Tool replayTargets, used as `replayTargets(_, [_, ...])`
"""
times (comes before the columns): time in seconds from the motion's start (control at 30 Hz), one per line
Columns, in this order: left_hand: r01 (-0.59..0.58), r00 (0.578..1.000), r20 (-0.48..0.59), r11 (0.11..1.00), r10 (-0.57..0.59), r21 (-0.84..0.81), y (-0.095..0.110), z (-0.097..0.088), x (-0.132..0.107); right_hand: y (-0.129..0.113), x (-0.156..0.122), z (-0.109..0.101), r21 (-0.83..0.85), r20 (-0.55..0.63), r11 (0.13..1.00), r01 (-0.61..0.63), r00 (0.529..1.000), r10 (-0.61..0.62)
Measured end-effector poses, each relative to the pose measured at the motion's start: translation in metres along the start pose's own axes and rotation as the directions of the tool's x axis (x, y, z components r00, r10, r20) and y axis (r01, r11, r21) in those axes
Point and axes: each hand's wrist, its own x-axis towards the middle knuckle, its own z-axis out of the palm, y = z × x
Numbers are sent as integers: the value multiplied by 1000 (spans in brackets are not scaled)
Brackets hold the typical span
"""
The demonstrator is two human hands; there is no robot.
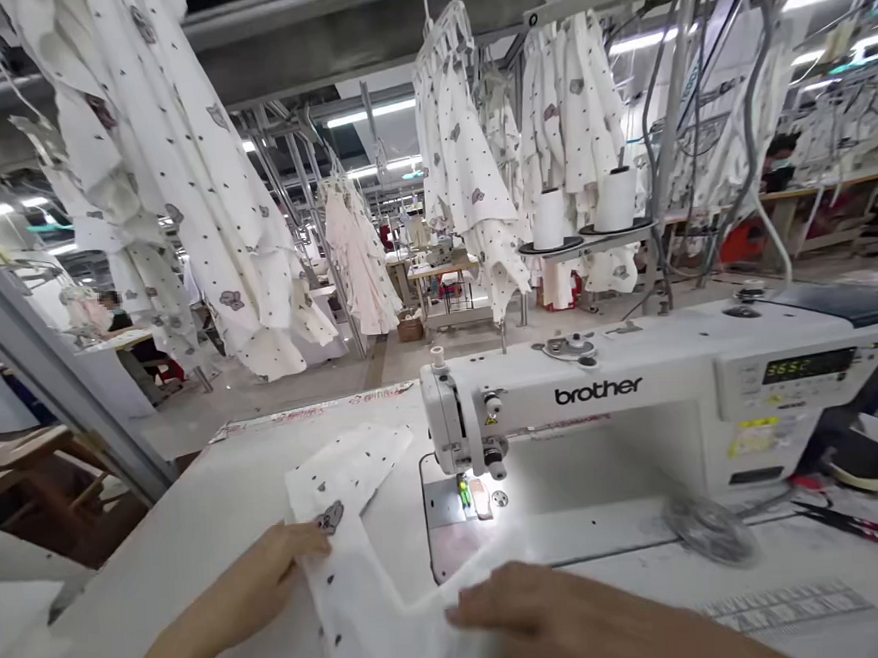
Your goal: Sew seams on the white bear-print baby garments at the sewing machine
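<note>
A white fabric piece with small dark dots and a grey printed motif lies on the sewing table, left of and in front of the white Brother sewing machine. Bent fingers of my left hand pinch its left edge beside the motif. My right hand, slightly blurred, has its fingertips closed on the fabric's right part, just in front of the needle plate; the thumb is mostly hidden. A lamp lights the presser foot area, and the cloth lies apart from the foot.
Red-handled tweezers and a clear round plastic item lie right, by the machine base. Dotted white garment pieces hang at left and ahead. Two thread cones stand behind the machine. People sit at other stations further back.
</note>
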Motion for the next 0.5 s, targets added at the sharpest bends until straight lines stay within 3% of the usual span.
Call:
replayTargets(0.07, [22, 999, -33, 998, -24, -55, 9, -5, 9, 19, -4, -9, 26, -62, 997, -68, 996, 69])
replayTargets(0.17, [-24, 998, -57, 998, 21, -56, 29, -5, 47, 53, 5, -13, -22, -35, 999, -36, 999, 35])
replayTargets(0.27, [-44, 993, -113, 998, 39, -43, 37, 15, 101, 83, 22, -3, -54, 21, 997, 51, 999, -50])
replayTargets(0.37, [-25, 984, -178, 999, 22, -19, 33, 43, 147, 98, 29, 10, 32, -8, 993, 116, 993, -116])
replayTargets(0.43, [-17, 980, -201, 1000, 16, -1, 28, 58, 163, 101, 25, 16, 127, -44, 983, 131, 991, -126])
replayTargets(0.5, [-37, 979, -198, 999, 39, 16, 26, 66, 161, 97, 17, 18, 245, -39, 960, 137, 991, -131])
